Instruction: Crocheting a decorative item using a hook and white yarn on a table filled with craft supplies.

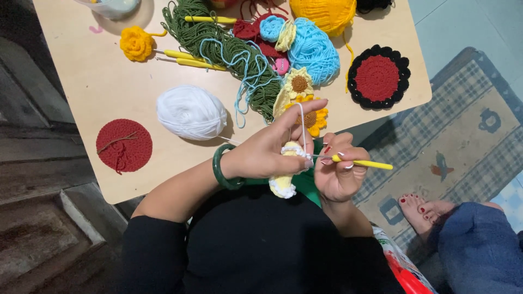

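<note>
My left hand [272,147], with a green bangle at the wrist, holds a small yellow and white crochet piece [284,182] just in front of my body. White yarn runs over its raised index finger back to a white yarn ball [190,112] on the table. My right hand [339,169] grips a yellow-handled crochet hook [362,163], whose metal tip is at the piece between the two hands.
The light wooden table [103,81] carries a red crochet round [124,145], a red and black round [378,77], green yarn [218,49], blue yarn [313,51], yellow yarn [324,13], crochet flowers and spare yellow hooks [199,63]. A patterned rug [463,136] and a bare foot [417,212] lie at the right.
</note>
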